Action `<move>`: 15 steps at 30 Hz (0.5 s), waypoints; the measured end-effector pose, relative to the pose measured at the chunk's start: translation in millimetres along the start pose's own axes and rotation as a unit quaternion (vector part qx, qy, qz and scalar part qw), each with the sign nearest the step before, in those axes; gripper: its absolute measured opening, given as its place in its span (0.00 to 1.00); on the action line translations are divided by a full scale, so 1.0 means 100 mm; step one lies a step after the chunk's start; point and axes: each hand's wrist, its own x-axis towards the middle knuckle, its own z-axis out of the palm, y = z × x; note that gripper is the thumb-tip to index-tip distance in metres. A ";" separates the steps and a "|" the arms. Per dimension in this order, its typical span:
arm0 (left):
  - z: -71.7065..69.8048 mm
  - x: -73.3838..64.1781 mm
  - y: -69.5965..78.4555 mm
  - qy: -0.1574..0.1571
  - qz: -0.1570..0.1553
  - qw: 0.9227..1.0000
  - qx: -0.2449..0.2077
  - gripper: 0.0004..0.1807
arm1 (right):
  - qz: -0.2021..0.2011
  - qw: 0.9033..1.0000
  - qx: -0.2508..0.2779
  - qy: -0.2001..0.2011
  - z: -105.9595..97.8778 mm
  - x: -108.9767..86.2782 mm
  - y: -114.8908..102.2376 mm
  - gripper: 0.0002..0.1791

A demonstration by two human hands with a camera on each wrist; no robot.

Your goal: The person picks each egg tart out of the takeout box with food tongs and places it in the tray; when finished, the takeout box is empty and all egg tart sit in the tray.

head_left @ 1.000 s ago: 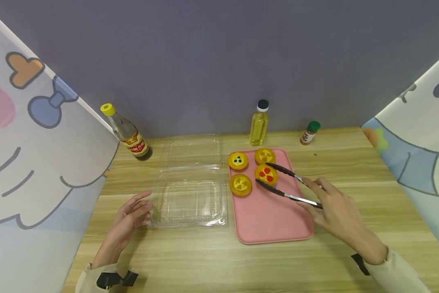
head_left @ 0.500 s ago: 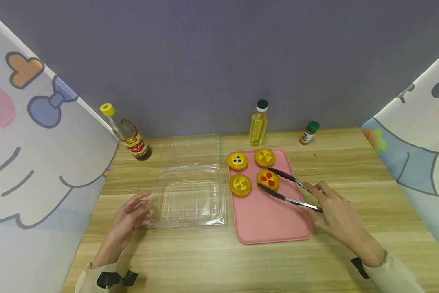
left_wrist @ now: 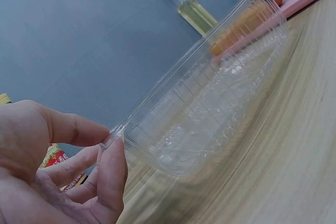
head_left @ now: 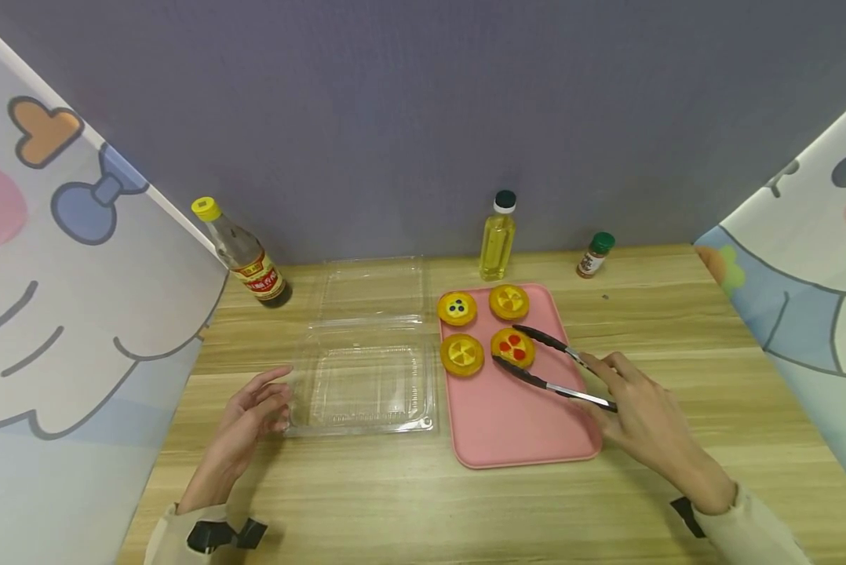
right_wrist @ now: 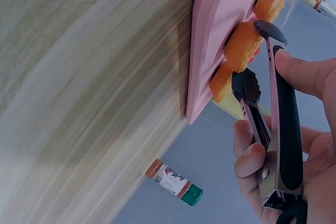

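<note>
My right hand [head_left: 645,416] grips a pair of black-tipped metal tongs [right_wrist: 286,124], thumb on one arm and fingers round the other. The tongs' spread tips stand on either side of a tart with red toppings [head_left: 512,348] on the pink tray [head_left: 515,424]. Beside it on the tray lie a tart with blue dots [head_left: 457,308] and two tarts with yellow wedges, one at the left [head_left: 461,355] and one at the back [head_left: 509,302]. At the left, my left hand [head_left: 248,424] pinches the edge of a clear plastic clamshell box [left_wrist: 205,103], whose lid is folded back.
A dark sauce bottle with a yellow cap [head_left: 253,263] stands at the back left. Behind the tray is an oil bottle [head_left: 497,243], and a green-capped spice jar [head_left: 595,257] stands farther right. A grey wall [head_left: 395,141] bounds the wooden table.
The tongs have drawn slightly toward me, and the red-topped tart has shifted a little nearer, away from the back tart. My left hand stays at the box edge.
</note>
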 end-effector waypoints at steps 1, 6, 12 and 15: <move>0.00 0.00 0.00 0.000 0.000 1.000 0.000 0.24 | 0.000 1.000 0.000 0.000 0.00 0.00 0.00 0.42; 0.00 0.01 -0.01 0.002 -0.002 1.000 0.001 0.24 | 0.002 1.000 0.003 0.002 0.01 -0.01 0.00 0.41; 0.00 0.01 -0.02 0.003 0.000 1.000 0.005 0.24 | 0.012 1.000 0.009 0.003 0.00 -0.01 -0.01 0.42; -0.01 0.01 -0.01 0.004 0.000 1.000 0.007 0.24 | 0.016 1.000 0.013 0.008 -0.01 -0.01 -0.01 0.42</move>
